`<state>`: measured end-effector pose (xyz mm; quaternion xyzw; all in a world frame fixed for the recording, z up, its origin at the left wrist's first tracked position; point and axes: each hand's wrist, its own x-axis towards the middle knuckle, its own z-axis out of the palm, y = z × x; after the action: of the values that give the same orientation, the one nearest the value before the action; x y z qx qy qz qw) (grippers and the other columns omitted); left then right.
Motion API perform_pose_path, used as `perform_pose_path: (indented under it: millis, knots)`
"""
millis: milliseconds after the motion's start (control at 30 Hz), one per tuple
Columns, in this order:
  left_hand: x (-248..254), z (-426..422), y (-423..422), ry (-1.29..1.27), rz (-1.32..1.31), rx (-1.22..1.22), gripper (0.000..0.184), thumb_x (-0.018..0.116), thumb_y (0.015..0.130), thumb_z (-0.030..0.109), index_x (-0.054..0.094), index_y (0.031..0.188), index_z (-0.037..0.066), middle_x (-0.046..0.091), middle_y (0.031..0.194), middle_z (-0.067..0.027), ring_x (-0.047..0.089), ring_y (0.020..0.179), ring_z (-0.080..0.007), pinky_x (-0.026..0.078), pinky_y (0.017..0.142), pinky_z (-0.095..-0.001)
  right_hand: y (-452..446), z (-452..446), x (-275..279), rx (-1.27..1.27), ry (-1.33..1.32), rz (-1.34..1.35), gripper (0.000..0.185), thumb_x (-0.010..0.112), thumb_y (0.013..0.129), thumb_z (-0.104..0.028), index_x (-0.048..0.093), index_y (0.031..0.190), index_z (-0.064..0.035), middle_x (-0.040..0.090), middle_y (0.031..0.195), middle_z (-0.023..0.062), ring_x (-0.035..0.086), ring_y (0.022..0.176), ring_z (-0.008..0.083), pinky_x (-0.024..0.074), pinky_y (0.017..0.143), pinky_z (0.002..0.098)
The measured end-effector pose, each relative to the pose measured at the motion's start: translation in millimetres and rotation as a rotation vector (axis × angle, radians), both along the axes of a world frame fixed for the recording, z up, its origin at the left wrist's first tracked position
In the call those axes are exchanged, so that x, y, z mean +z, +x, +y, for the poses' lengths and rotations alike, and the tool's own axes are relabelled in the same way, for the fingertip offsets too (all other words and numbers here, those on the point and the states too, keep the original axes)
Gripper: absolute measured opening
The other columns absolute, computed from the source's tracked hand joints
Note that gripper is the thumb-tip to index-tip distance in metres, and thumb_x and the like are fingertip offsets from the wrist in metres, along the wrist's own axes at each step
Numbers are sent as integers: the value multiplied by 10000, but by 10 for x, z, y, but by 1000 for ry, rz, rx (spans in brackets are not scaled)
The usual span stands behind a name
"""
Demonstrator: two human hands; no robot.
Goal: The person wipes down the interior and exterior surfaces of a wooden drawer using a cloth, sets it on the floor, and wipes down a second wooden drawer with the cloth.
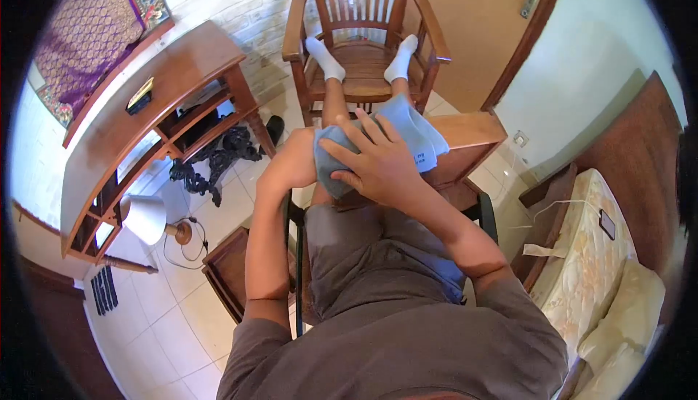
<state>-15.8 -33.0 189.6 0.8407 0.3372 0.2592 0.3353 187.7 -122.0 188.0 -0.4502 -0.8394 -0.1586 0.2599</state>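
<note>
My right hand (pixel 378 160) lies with its fingers spread on a blue-grey cloth (pixel 418 134). The cloth is draped above my knees, and small dark lettering shows near its right corner. At the cloth's left edge is my left hand (pixel 292 160), bent at the wrist; its fingers are hidden, so its grip does not show. A brown wooden drawer-like piece (pixel 472 132) sticks out from under the cloth to the right. My feet in white socks rest on the seat of a wooden armchair (pixel 363 84) in front.
On the left stands a wooden desk (pixel 167 80) with open compartments. A table lamp (pixel 149 220) with a trailing cord lies on the tiled floor. Beside my seat is another wooden drawer-like piece (pixel 236 269). A phone (pixel 606 225) lies on the mattress (pixel 582 254) at right.
</note>
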Motion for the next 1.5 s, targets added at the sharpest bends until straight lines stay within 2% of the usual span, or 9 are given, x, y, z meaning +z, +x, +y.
perform_pose_path:
  millis: [33, 133, 367, 500, 733, 900, 1100, 1367, 1500]
  knots:
    - [-44, 24, -36, 16, 38, -7, 305, 831, 752, 42, 735, 1038, 7, 769, 921, -186, 728, 814, -312, 554, 751, -408, 50, -47, 0, -34, 34, 3, 685, 787, 870, -505, 635, 1454, -180, 595, 1486, 164, 544, 1392, 415, 403, 1162, 556]
    - [-33, 35, -36, -83, 96, -66, 468, 952, 667, 73, 737, 1074, -11, 763, 991, -106, 677, 867, -180, 580, 840, -356, 388, -137, 32, -79, 34, 41, 691, 806, 852, -517, 654, 1445, -195, 615, 1477, 166, 571, 1374, 422, 423, 1154, 564]
    - [47, -16, 14, -105, 118, -17, 583, 995, 626, 90, 757, 1149, -6, 755, 992, -99, 692, 889, -183, 585, 868, -350, 1809, -476, 35, -518, 16, -99, 886, 666, 851, -762, 599, 1530, -196, 542, 1582, 191, 476, 1456, 485, 284, 1216, 674]
    - [20, -2, 32, -44, 176, 4, 602, 999, 615, 100, 753, 1152, -20, 757, 988, -113, 697, 870, -186, 590, 856, -354, 1795, -481, -116, -652, -4, 19, 986, 630, 821, -843, 581, 1546, -176, 504, 1605, 225, 406, 1498, 509, 212, 1231, 707]
    - [121, -89, 21, -51, 150, -13, 501, 960, 638, 100, 748, 1074, -25, 748, 948, -149, 709, 832, -223, 588, 813, -365, 272, -334, -183, -486, 49, 107, 1038, 706, 826, -770, 551, 1511, -5, 486, 1573, 302, 393, 1482, 546, 243, 1224, 699]
    - [-117, 88, -71, 121, 29, -2, 261, 808, 702, 67, 705, 921, -33, 704, 830, -204, 662, 734, -279, 549, 729, -411, -462, -79, -304, -300, 106, 5, 744, 703, 933, -515, 575, 1477, -25, 514, 1555, 247, 468, 1431, 502, 366, 1192, 620]
    - [4, -37, -25, 73, 113, 11, 355, 870, 669, 64, 714, 974, -29, 727, 868, -189, 715, 775, -263, 566, 743, -394, -36, 14, -339, -12, 300, 8, 451, 672, 966, -300, 696, 1339, -47, 650, 1445, 157, 616, 1325, 400, 474, 1138, 517]
    - [126, -109, 35, -20, 184, 43, 702, 1012, 600, 146, 740, 1230, -2, 720, 916, -89, 661, 811, -170, 561, 780, -337, 1558, -118, -423, -180, 362, 25, 507, 670, 981, -417, 707, 1314, -36, 709, 1309, 180, 660, 1260, 358, 483, 1101, 522]
    - [189, -135, 40, -7, 147, 24, 618, 996, 613, 146, 741, 1134, -68, 755, 937, -172, 744, 836, -258, 599, 799, -368, 2260, -180, -271, -288, 286, 18, 530, 633, 996, -471, 718, 1308, -51, 719, 1279, 224, 662, 1258, 393, 477, 1096, 527]
